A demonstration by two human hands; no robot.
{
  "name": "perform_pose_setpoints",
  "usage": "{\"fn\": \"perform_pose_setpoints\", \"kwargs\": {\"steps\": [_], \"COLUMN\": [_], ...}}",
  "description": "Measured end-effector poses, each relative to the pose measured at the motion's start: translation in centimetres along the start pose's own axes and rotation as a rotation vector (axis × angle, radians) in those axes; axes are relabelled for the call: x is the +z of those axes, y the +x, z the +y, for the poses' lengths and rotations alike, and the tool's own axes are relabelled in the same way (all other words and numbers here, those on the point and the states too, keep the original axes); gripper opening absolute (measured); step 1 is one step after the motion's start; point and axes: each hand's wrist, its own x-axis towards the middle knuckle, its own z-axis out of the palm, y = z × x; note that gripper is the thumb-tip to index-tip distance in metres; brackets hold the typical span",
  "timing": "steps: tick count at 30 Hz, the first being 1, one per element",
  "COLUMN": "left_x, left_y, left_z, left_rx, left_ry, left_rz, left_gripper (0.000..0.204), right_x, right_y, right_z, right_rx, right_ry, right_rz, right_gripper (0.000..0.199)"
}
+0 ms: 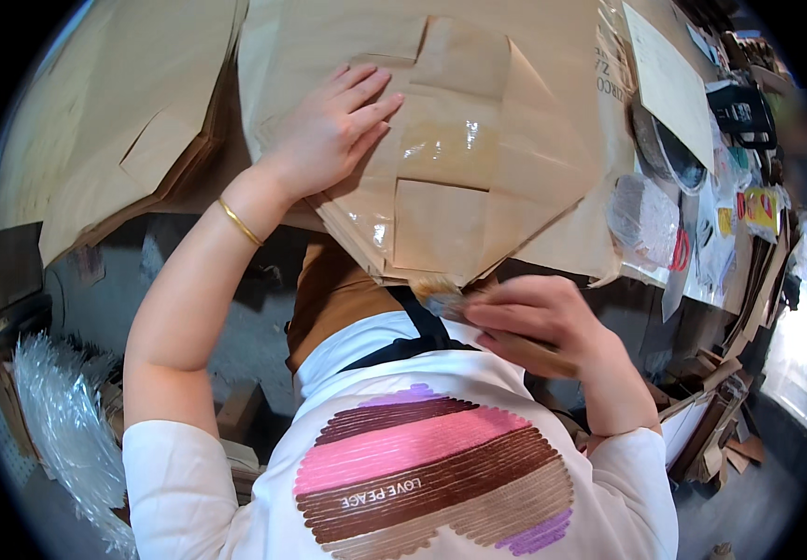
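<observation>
Left hand (329, 135) was laid flat, fingers a little spread, on the top paper bag (553, 135), left of the wet patch (442, 154). Brush (444, 302) was gripped by the right hand (548, 322); its tip was held at the bag's near edge, contact not tellable for blur. Thin, even strokes seemed called for, with the bag kept pinned and fingertips clear of the wet. More bags (123, 121) were stacked left; a white sheet (669, 84) was seen right.
</observation>
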Motion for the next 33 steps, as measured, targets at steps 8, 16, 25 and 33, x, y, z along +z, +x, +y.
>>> {"fn": "perform_pose_setpoints", "kwargs": {"steps": [8, 16, 25, 33], "left_x": [-0.1, -0.5, -1.7, -1.6], "left_y": [0.3, 0.7, 0.9, 1.2], "left_z": [0.3, 0.3, 0.9, 0.7], "left_rx": [-0.014, -0.024, -0.076, -0.075], "left_ry": [0.043, 0.008, -0.005, -0.027], "left_rz": [-0.045, -0.051, -0.109, -0.122], "left_gripper": [0.035, 0.036, 0.036, 0.038], "right_x": [0.6, 1.8, -9.7, -11.2], "right_y": [-2.1, 0.3, 6.7, 10.9], "right_z": [2.1, 2.4, 6.6, 12.9], "right_rx": [0.077, -0.198, 0.569, 0.485], "right_ry": [-0.371, -0.071, 0.388, 0.089], "right_rz": [0.249, 0.121, 0.715, 0.680], "right_gripper": [0.030, 0.017, 0.015, 0.014]}}
